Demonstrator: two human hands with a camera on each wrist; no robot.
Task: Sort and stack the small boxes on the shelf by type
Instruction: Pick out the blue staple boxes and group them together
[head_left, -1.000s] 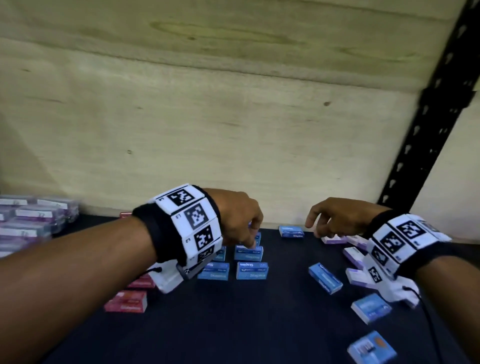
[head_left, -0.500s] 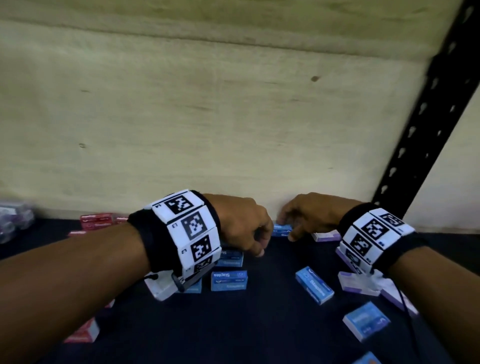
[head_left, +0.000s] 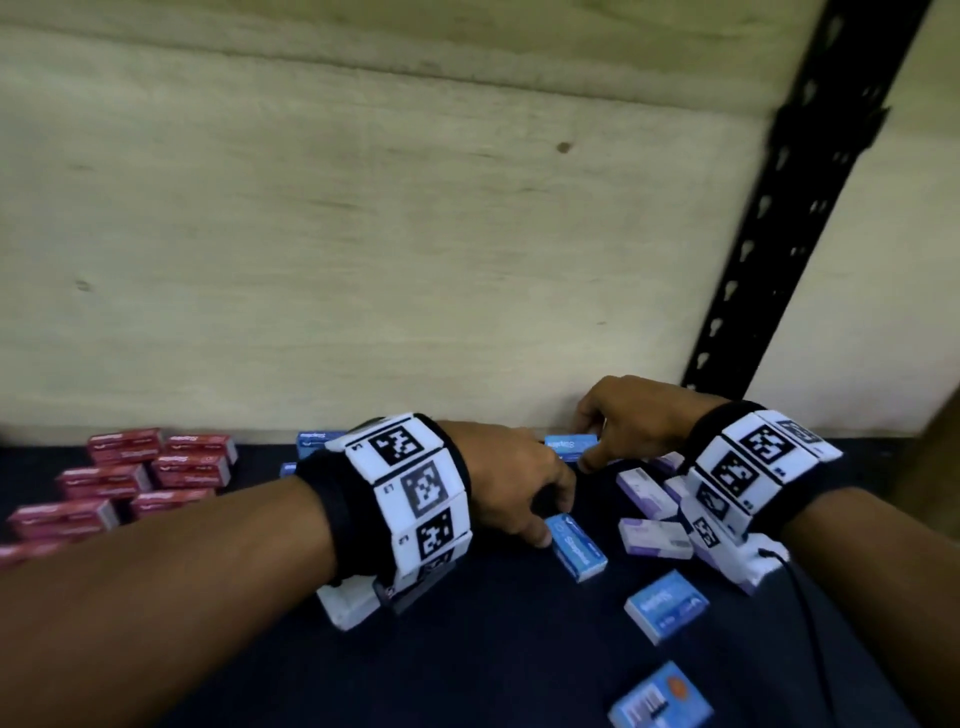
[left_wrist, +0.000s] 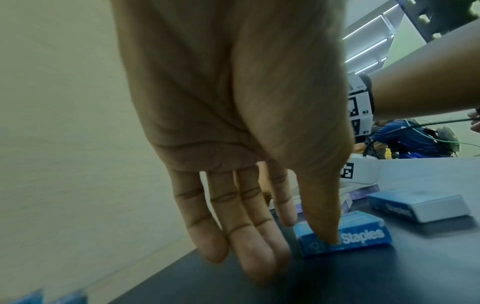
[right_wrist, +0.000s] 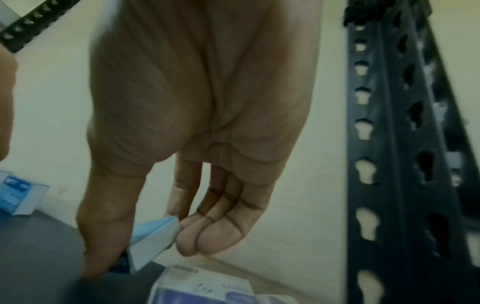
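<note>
Small boxes lie on the dark shelf (head_left: 493, 649). My left hand (head_left: 555, 522) reaches down to a loose blue staples box (head_left: 579, 548); in the left wrist view the thumb (left_wrist: 324, 226) and index finger pinch that blue box (left_wrist: 363, 236), which still lies on the shelf. My right hand (head_left: 589, 444) pinches another blue box (head_left: 566, 447) by the back wall. In the right wrist view that box (right_wrist: 153, 240) is tilted between thumb and fingertips (right_wrist: 207, 236). Sorted red boxes (head_left: 140, 467) sit at the left.
Purple-and-white boxes (head_left: 652, 538) lie under my right wrist. Two more blue boxes (head_left: 665, 605) rest near the front right, and blue boxes (head_left: 317, 439) show behind my left wrist. A wooden back wall (head_left: 363, 260) and a black perforated upright (head_left: 779, 234) bound the shelf.
My left hand has moved right from the stacked blue boxes to the loose blue box. My right hand has closed on the blue box by the wall. The view has shifted left.
</note>
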